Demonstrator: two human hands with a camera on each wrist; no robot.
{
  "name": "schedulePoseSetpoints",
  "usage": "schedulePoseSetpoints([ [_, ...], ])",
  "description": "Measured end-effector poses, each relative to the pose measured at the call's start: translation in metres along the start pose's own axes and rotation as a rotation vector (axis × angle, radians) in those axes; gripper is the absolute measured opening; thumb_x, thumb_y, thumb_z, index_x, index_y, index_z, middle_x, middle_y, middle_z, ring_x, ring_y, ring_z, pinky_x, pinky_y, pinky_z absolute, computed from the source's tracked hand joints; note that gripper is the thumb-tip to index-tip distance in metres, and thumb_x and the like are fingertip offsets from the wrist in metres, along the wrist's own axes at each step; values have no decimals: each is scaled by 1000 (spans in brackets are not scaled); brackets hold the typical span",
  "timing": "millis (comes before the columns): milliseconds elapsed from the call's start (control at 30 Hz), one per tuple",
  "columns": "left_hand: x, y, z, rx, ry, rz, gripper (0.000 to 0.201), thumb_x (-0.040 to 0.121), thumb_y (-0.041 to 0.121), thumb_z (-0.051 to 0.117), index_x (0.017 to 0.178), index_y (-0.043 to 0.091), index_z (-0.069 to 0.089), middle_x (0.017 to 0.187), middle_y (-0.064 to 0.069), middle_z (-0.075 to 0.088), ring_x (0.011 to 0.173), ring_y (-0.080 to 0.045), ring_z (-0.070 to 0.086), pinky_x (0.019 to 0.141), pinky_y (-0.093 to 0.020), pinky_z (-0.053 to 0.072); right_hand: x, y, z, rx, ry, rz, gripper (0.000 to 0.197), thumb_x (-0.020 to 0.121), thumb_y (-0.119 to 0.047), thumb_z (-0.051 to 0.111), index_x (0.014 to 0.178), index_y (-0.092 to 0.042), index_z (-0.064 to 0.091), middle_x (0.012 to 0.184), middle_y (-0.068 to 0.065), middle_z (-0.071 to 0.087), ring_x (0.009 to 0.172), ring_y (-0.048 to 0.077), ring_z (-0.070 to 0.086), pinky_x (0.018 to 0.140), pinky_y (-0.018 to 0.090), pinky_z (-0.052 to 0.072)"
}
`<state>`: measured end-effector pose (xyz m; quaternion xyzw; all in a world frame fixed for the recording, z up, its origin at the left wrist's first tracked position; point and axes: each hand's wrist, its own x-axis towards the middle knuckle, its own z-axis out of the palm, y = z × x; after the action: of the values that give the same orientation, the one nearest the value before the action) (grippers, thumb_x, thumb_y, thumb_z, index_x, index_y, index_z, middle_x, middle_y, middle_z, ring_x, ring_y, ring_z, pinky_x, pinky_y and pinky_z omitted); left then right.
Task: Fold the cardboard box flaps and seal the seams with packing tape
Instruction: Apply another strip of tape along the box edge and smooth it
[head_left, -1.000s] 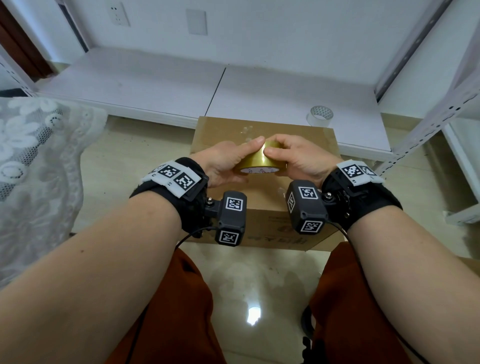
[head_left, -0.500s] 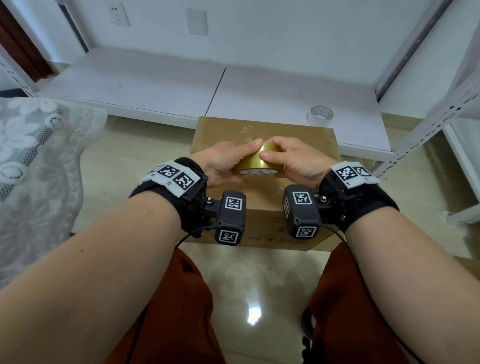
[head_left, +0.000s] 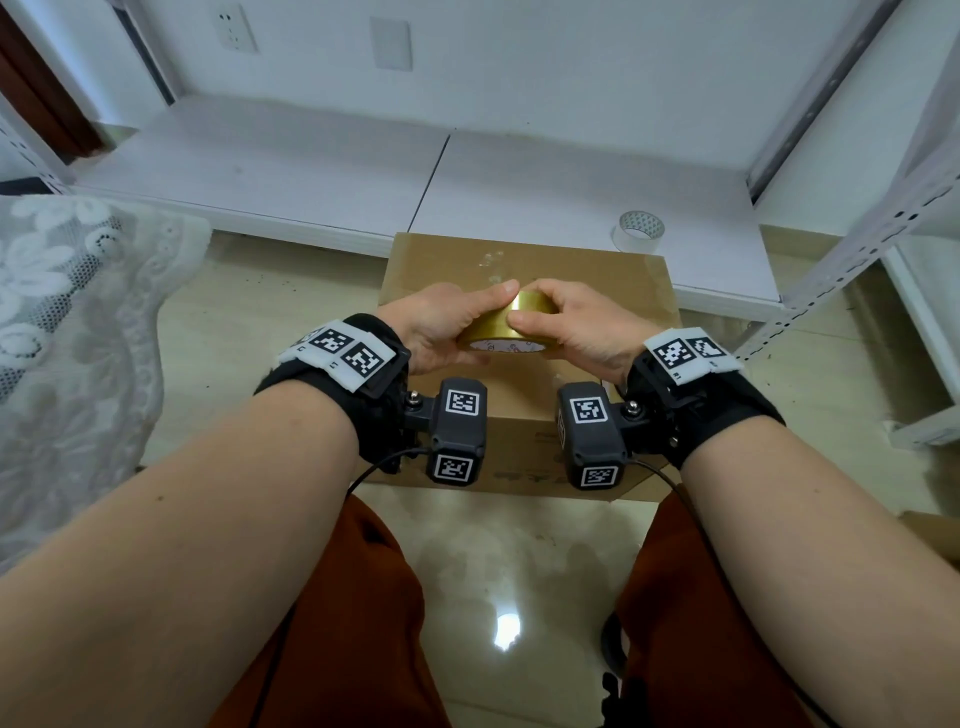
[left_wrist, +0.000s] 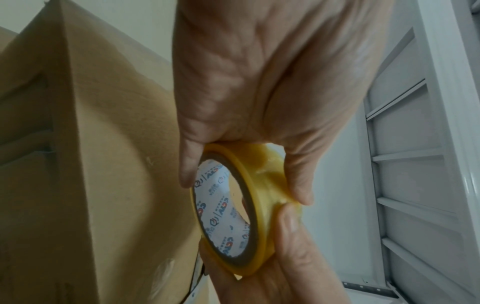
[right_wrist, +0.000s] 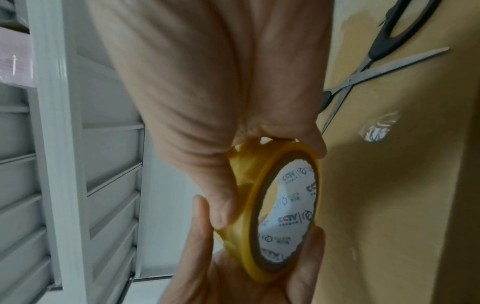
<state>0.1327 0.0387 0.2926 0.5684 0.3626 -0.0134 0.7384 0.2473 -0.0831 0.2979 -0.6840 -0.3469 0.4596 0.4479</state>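
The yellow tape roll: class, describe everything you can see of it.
The yellow tape roll is a glossy, translucent yellow ring wound on a white core printed with small logos. It is held just above the closed cardboard box, one open side facing the person. The left hand and right hand both grip it, fingertips pressing its outer band. No pulled-out strip is plainly visible.

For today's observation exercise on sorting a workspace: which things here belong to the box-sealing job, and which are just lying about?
Belong to the job:
cardboard box, flaps closed
yellow tape roll, gripped by the left hand and right hand
scissors lying on the box

Just lying about:
clear tape roll on the white platform
lace cloth
metal shelving
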Motion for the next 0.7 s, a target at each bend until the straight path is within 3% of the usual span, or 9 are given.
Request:
schedulePoseSetpoints([
  [100,0,-1,-1,-6,-15,1,57,86,39,66,127,2,54,104,-9,66,98,-20,64,88,-34,53,-1,-4,-2,36,-35,-2,12,92,-5,56,101,-13,55,95,5,54,85,15,54,73,25,46],
  [167,0,-1,-1,-9,-30,-2,57,86,39,65,128,2,54,105,-8,66,97,-20,64,87,-34,53,-2,-4,-4,64,-50,4,15,92,-1,53,102,-12,54,95,5,53,84,14,54,72,23,46],
  [300,1,-1,-1,-24,-20,-1,56,85,38,67,127,3,55,106,-9,67,98,-22,65,85,-33,54,-2,-3,-6,76,-49,35,21,92,-4,54,113,-8,55,104,10,56,95,22,55,85,33,46],
  [400,1,0,-1,-20,-5,-13,54,85,37,67,124,1,57,97,-8,68,93,-21,67,79,-32,56,-2,1,-2,23,-11,50,34,87,-20,65,118,-10,56,113,12,60,106,28,59,100,44,46],
  [500,1,-1,-1,3,9,-23,52,86,38,66,121,1,59,95,-9,68,90,-20,67,77,-31,57,0,4,4,-93,31,35,38,82,-29,72,113,-15,56,115,13,61,112,33,58,99,52,46],
  [600,1,-1,-2,9,21,-17,54,85,39,66,123,2,58,97,-8,68,93,-21,66,83,-34,55,1,3,2,-79,6,3,27,86,-19,67,110,-13,55,114,16,59,112,37,56,100,52,44],
  [700,0,-1,-3,-1,15,-13,54,85,40,66,124,3,57,98,-7,67,91,-20,66,79,-32,56,-1,0,-2,-5,-43,6,21,89,-5,60,109,-10,54,105,12,55,101,29,54,93,40,46],
])
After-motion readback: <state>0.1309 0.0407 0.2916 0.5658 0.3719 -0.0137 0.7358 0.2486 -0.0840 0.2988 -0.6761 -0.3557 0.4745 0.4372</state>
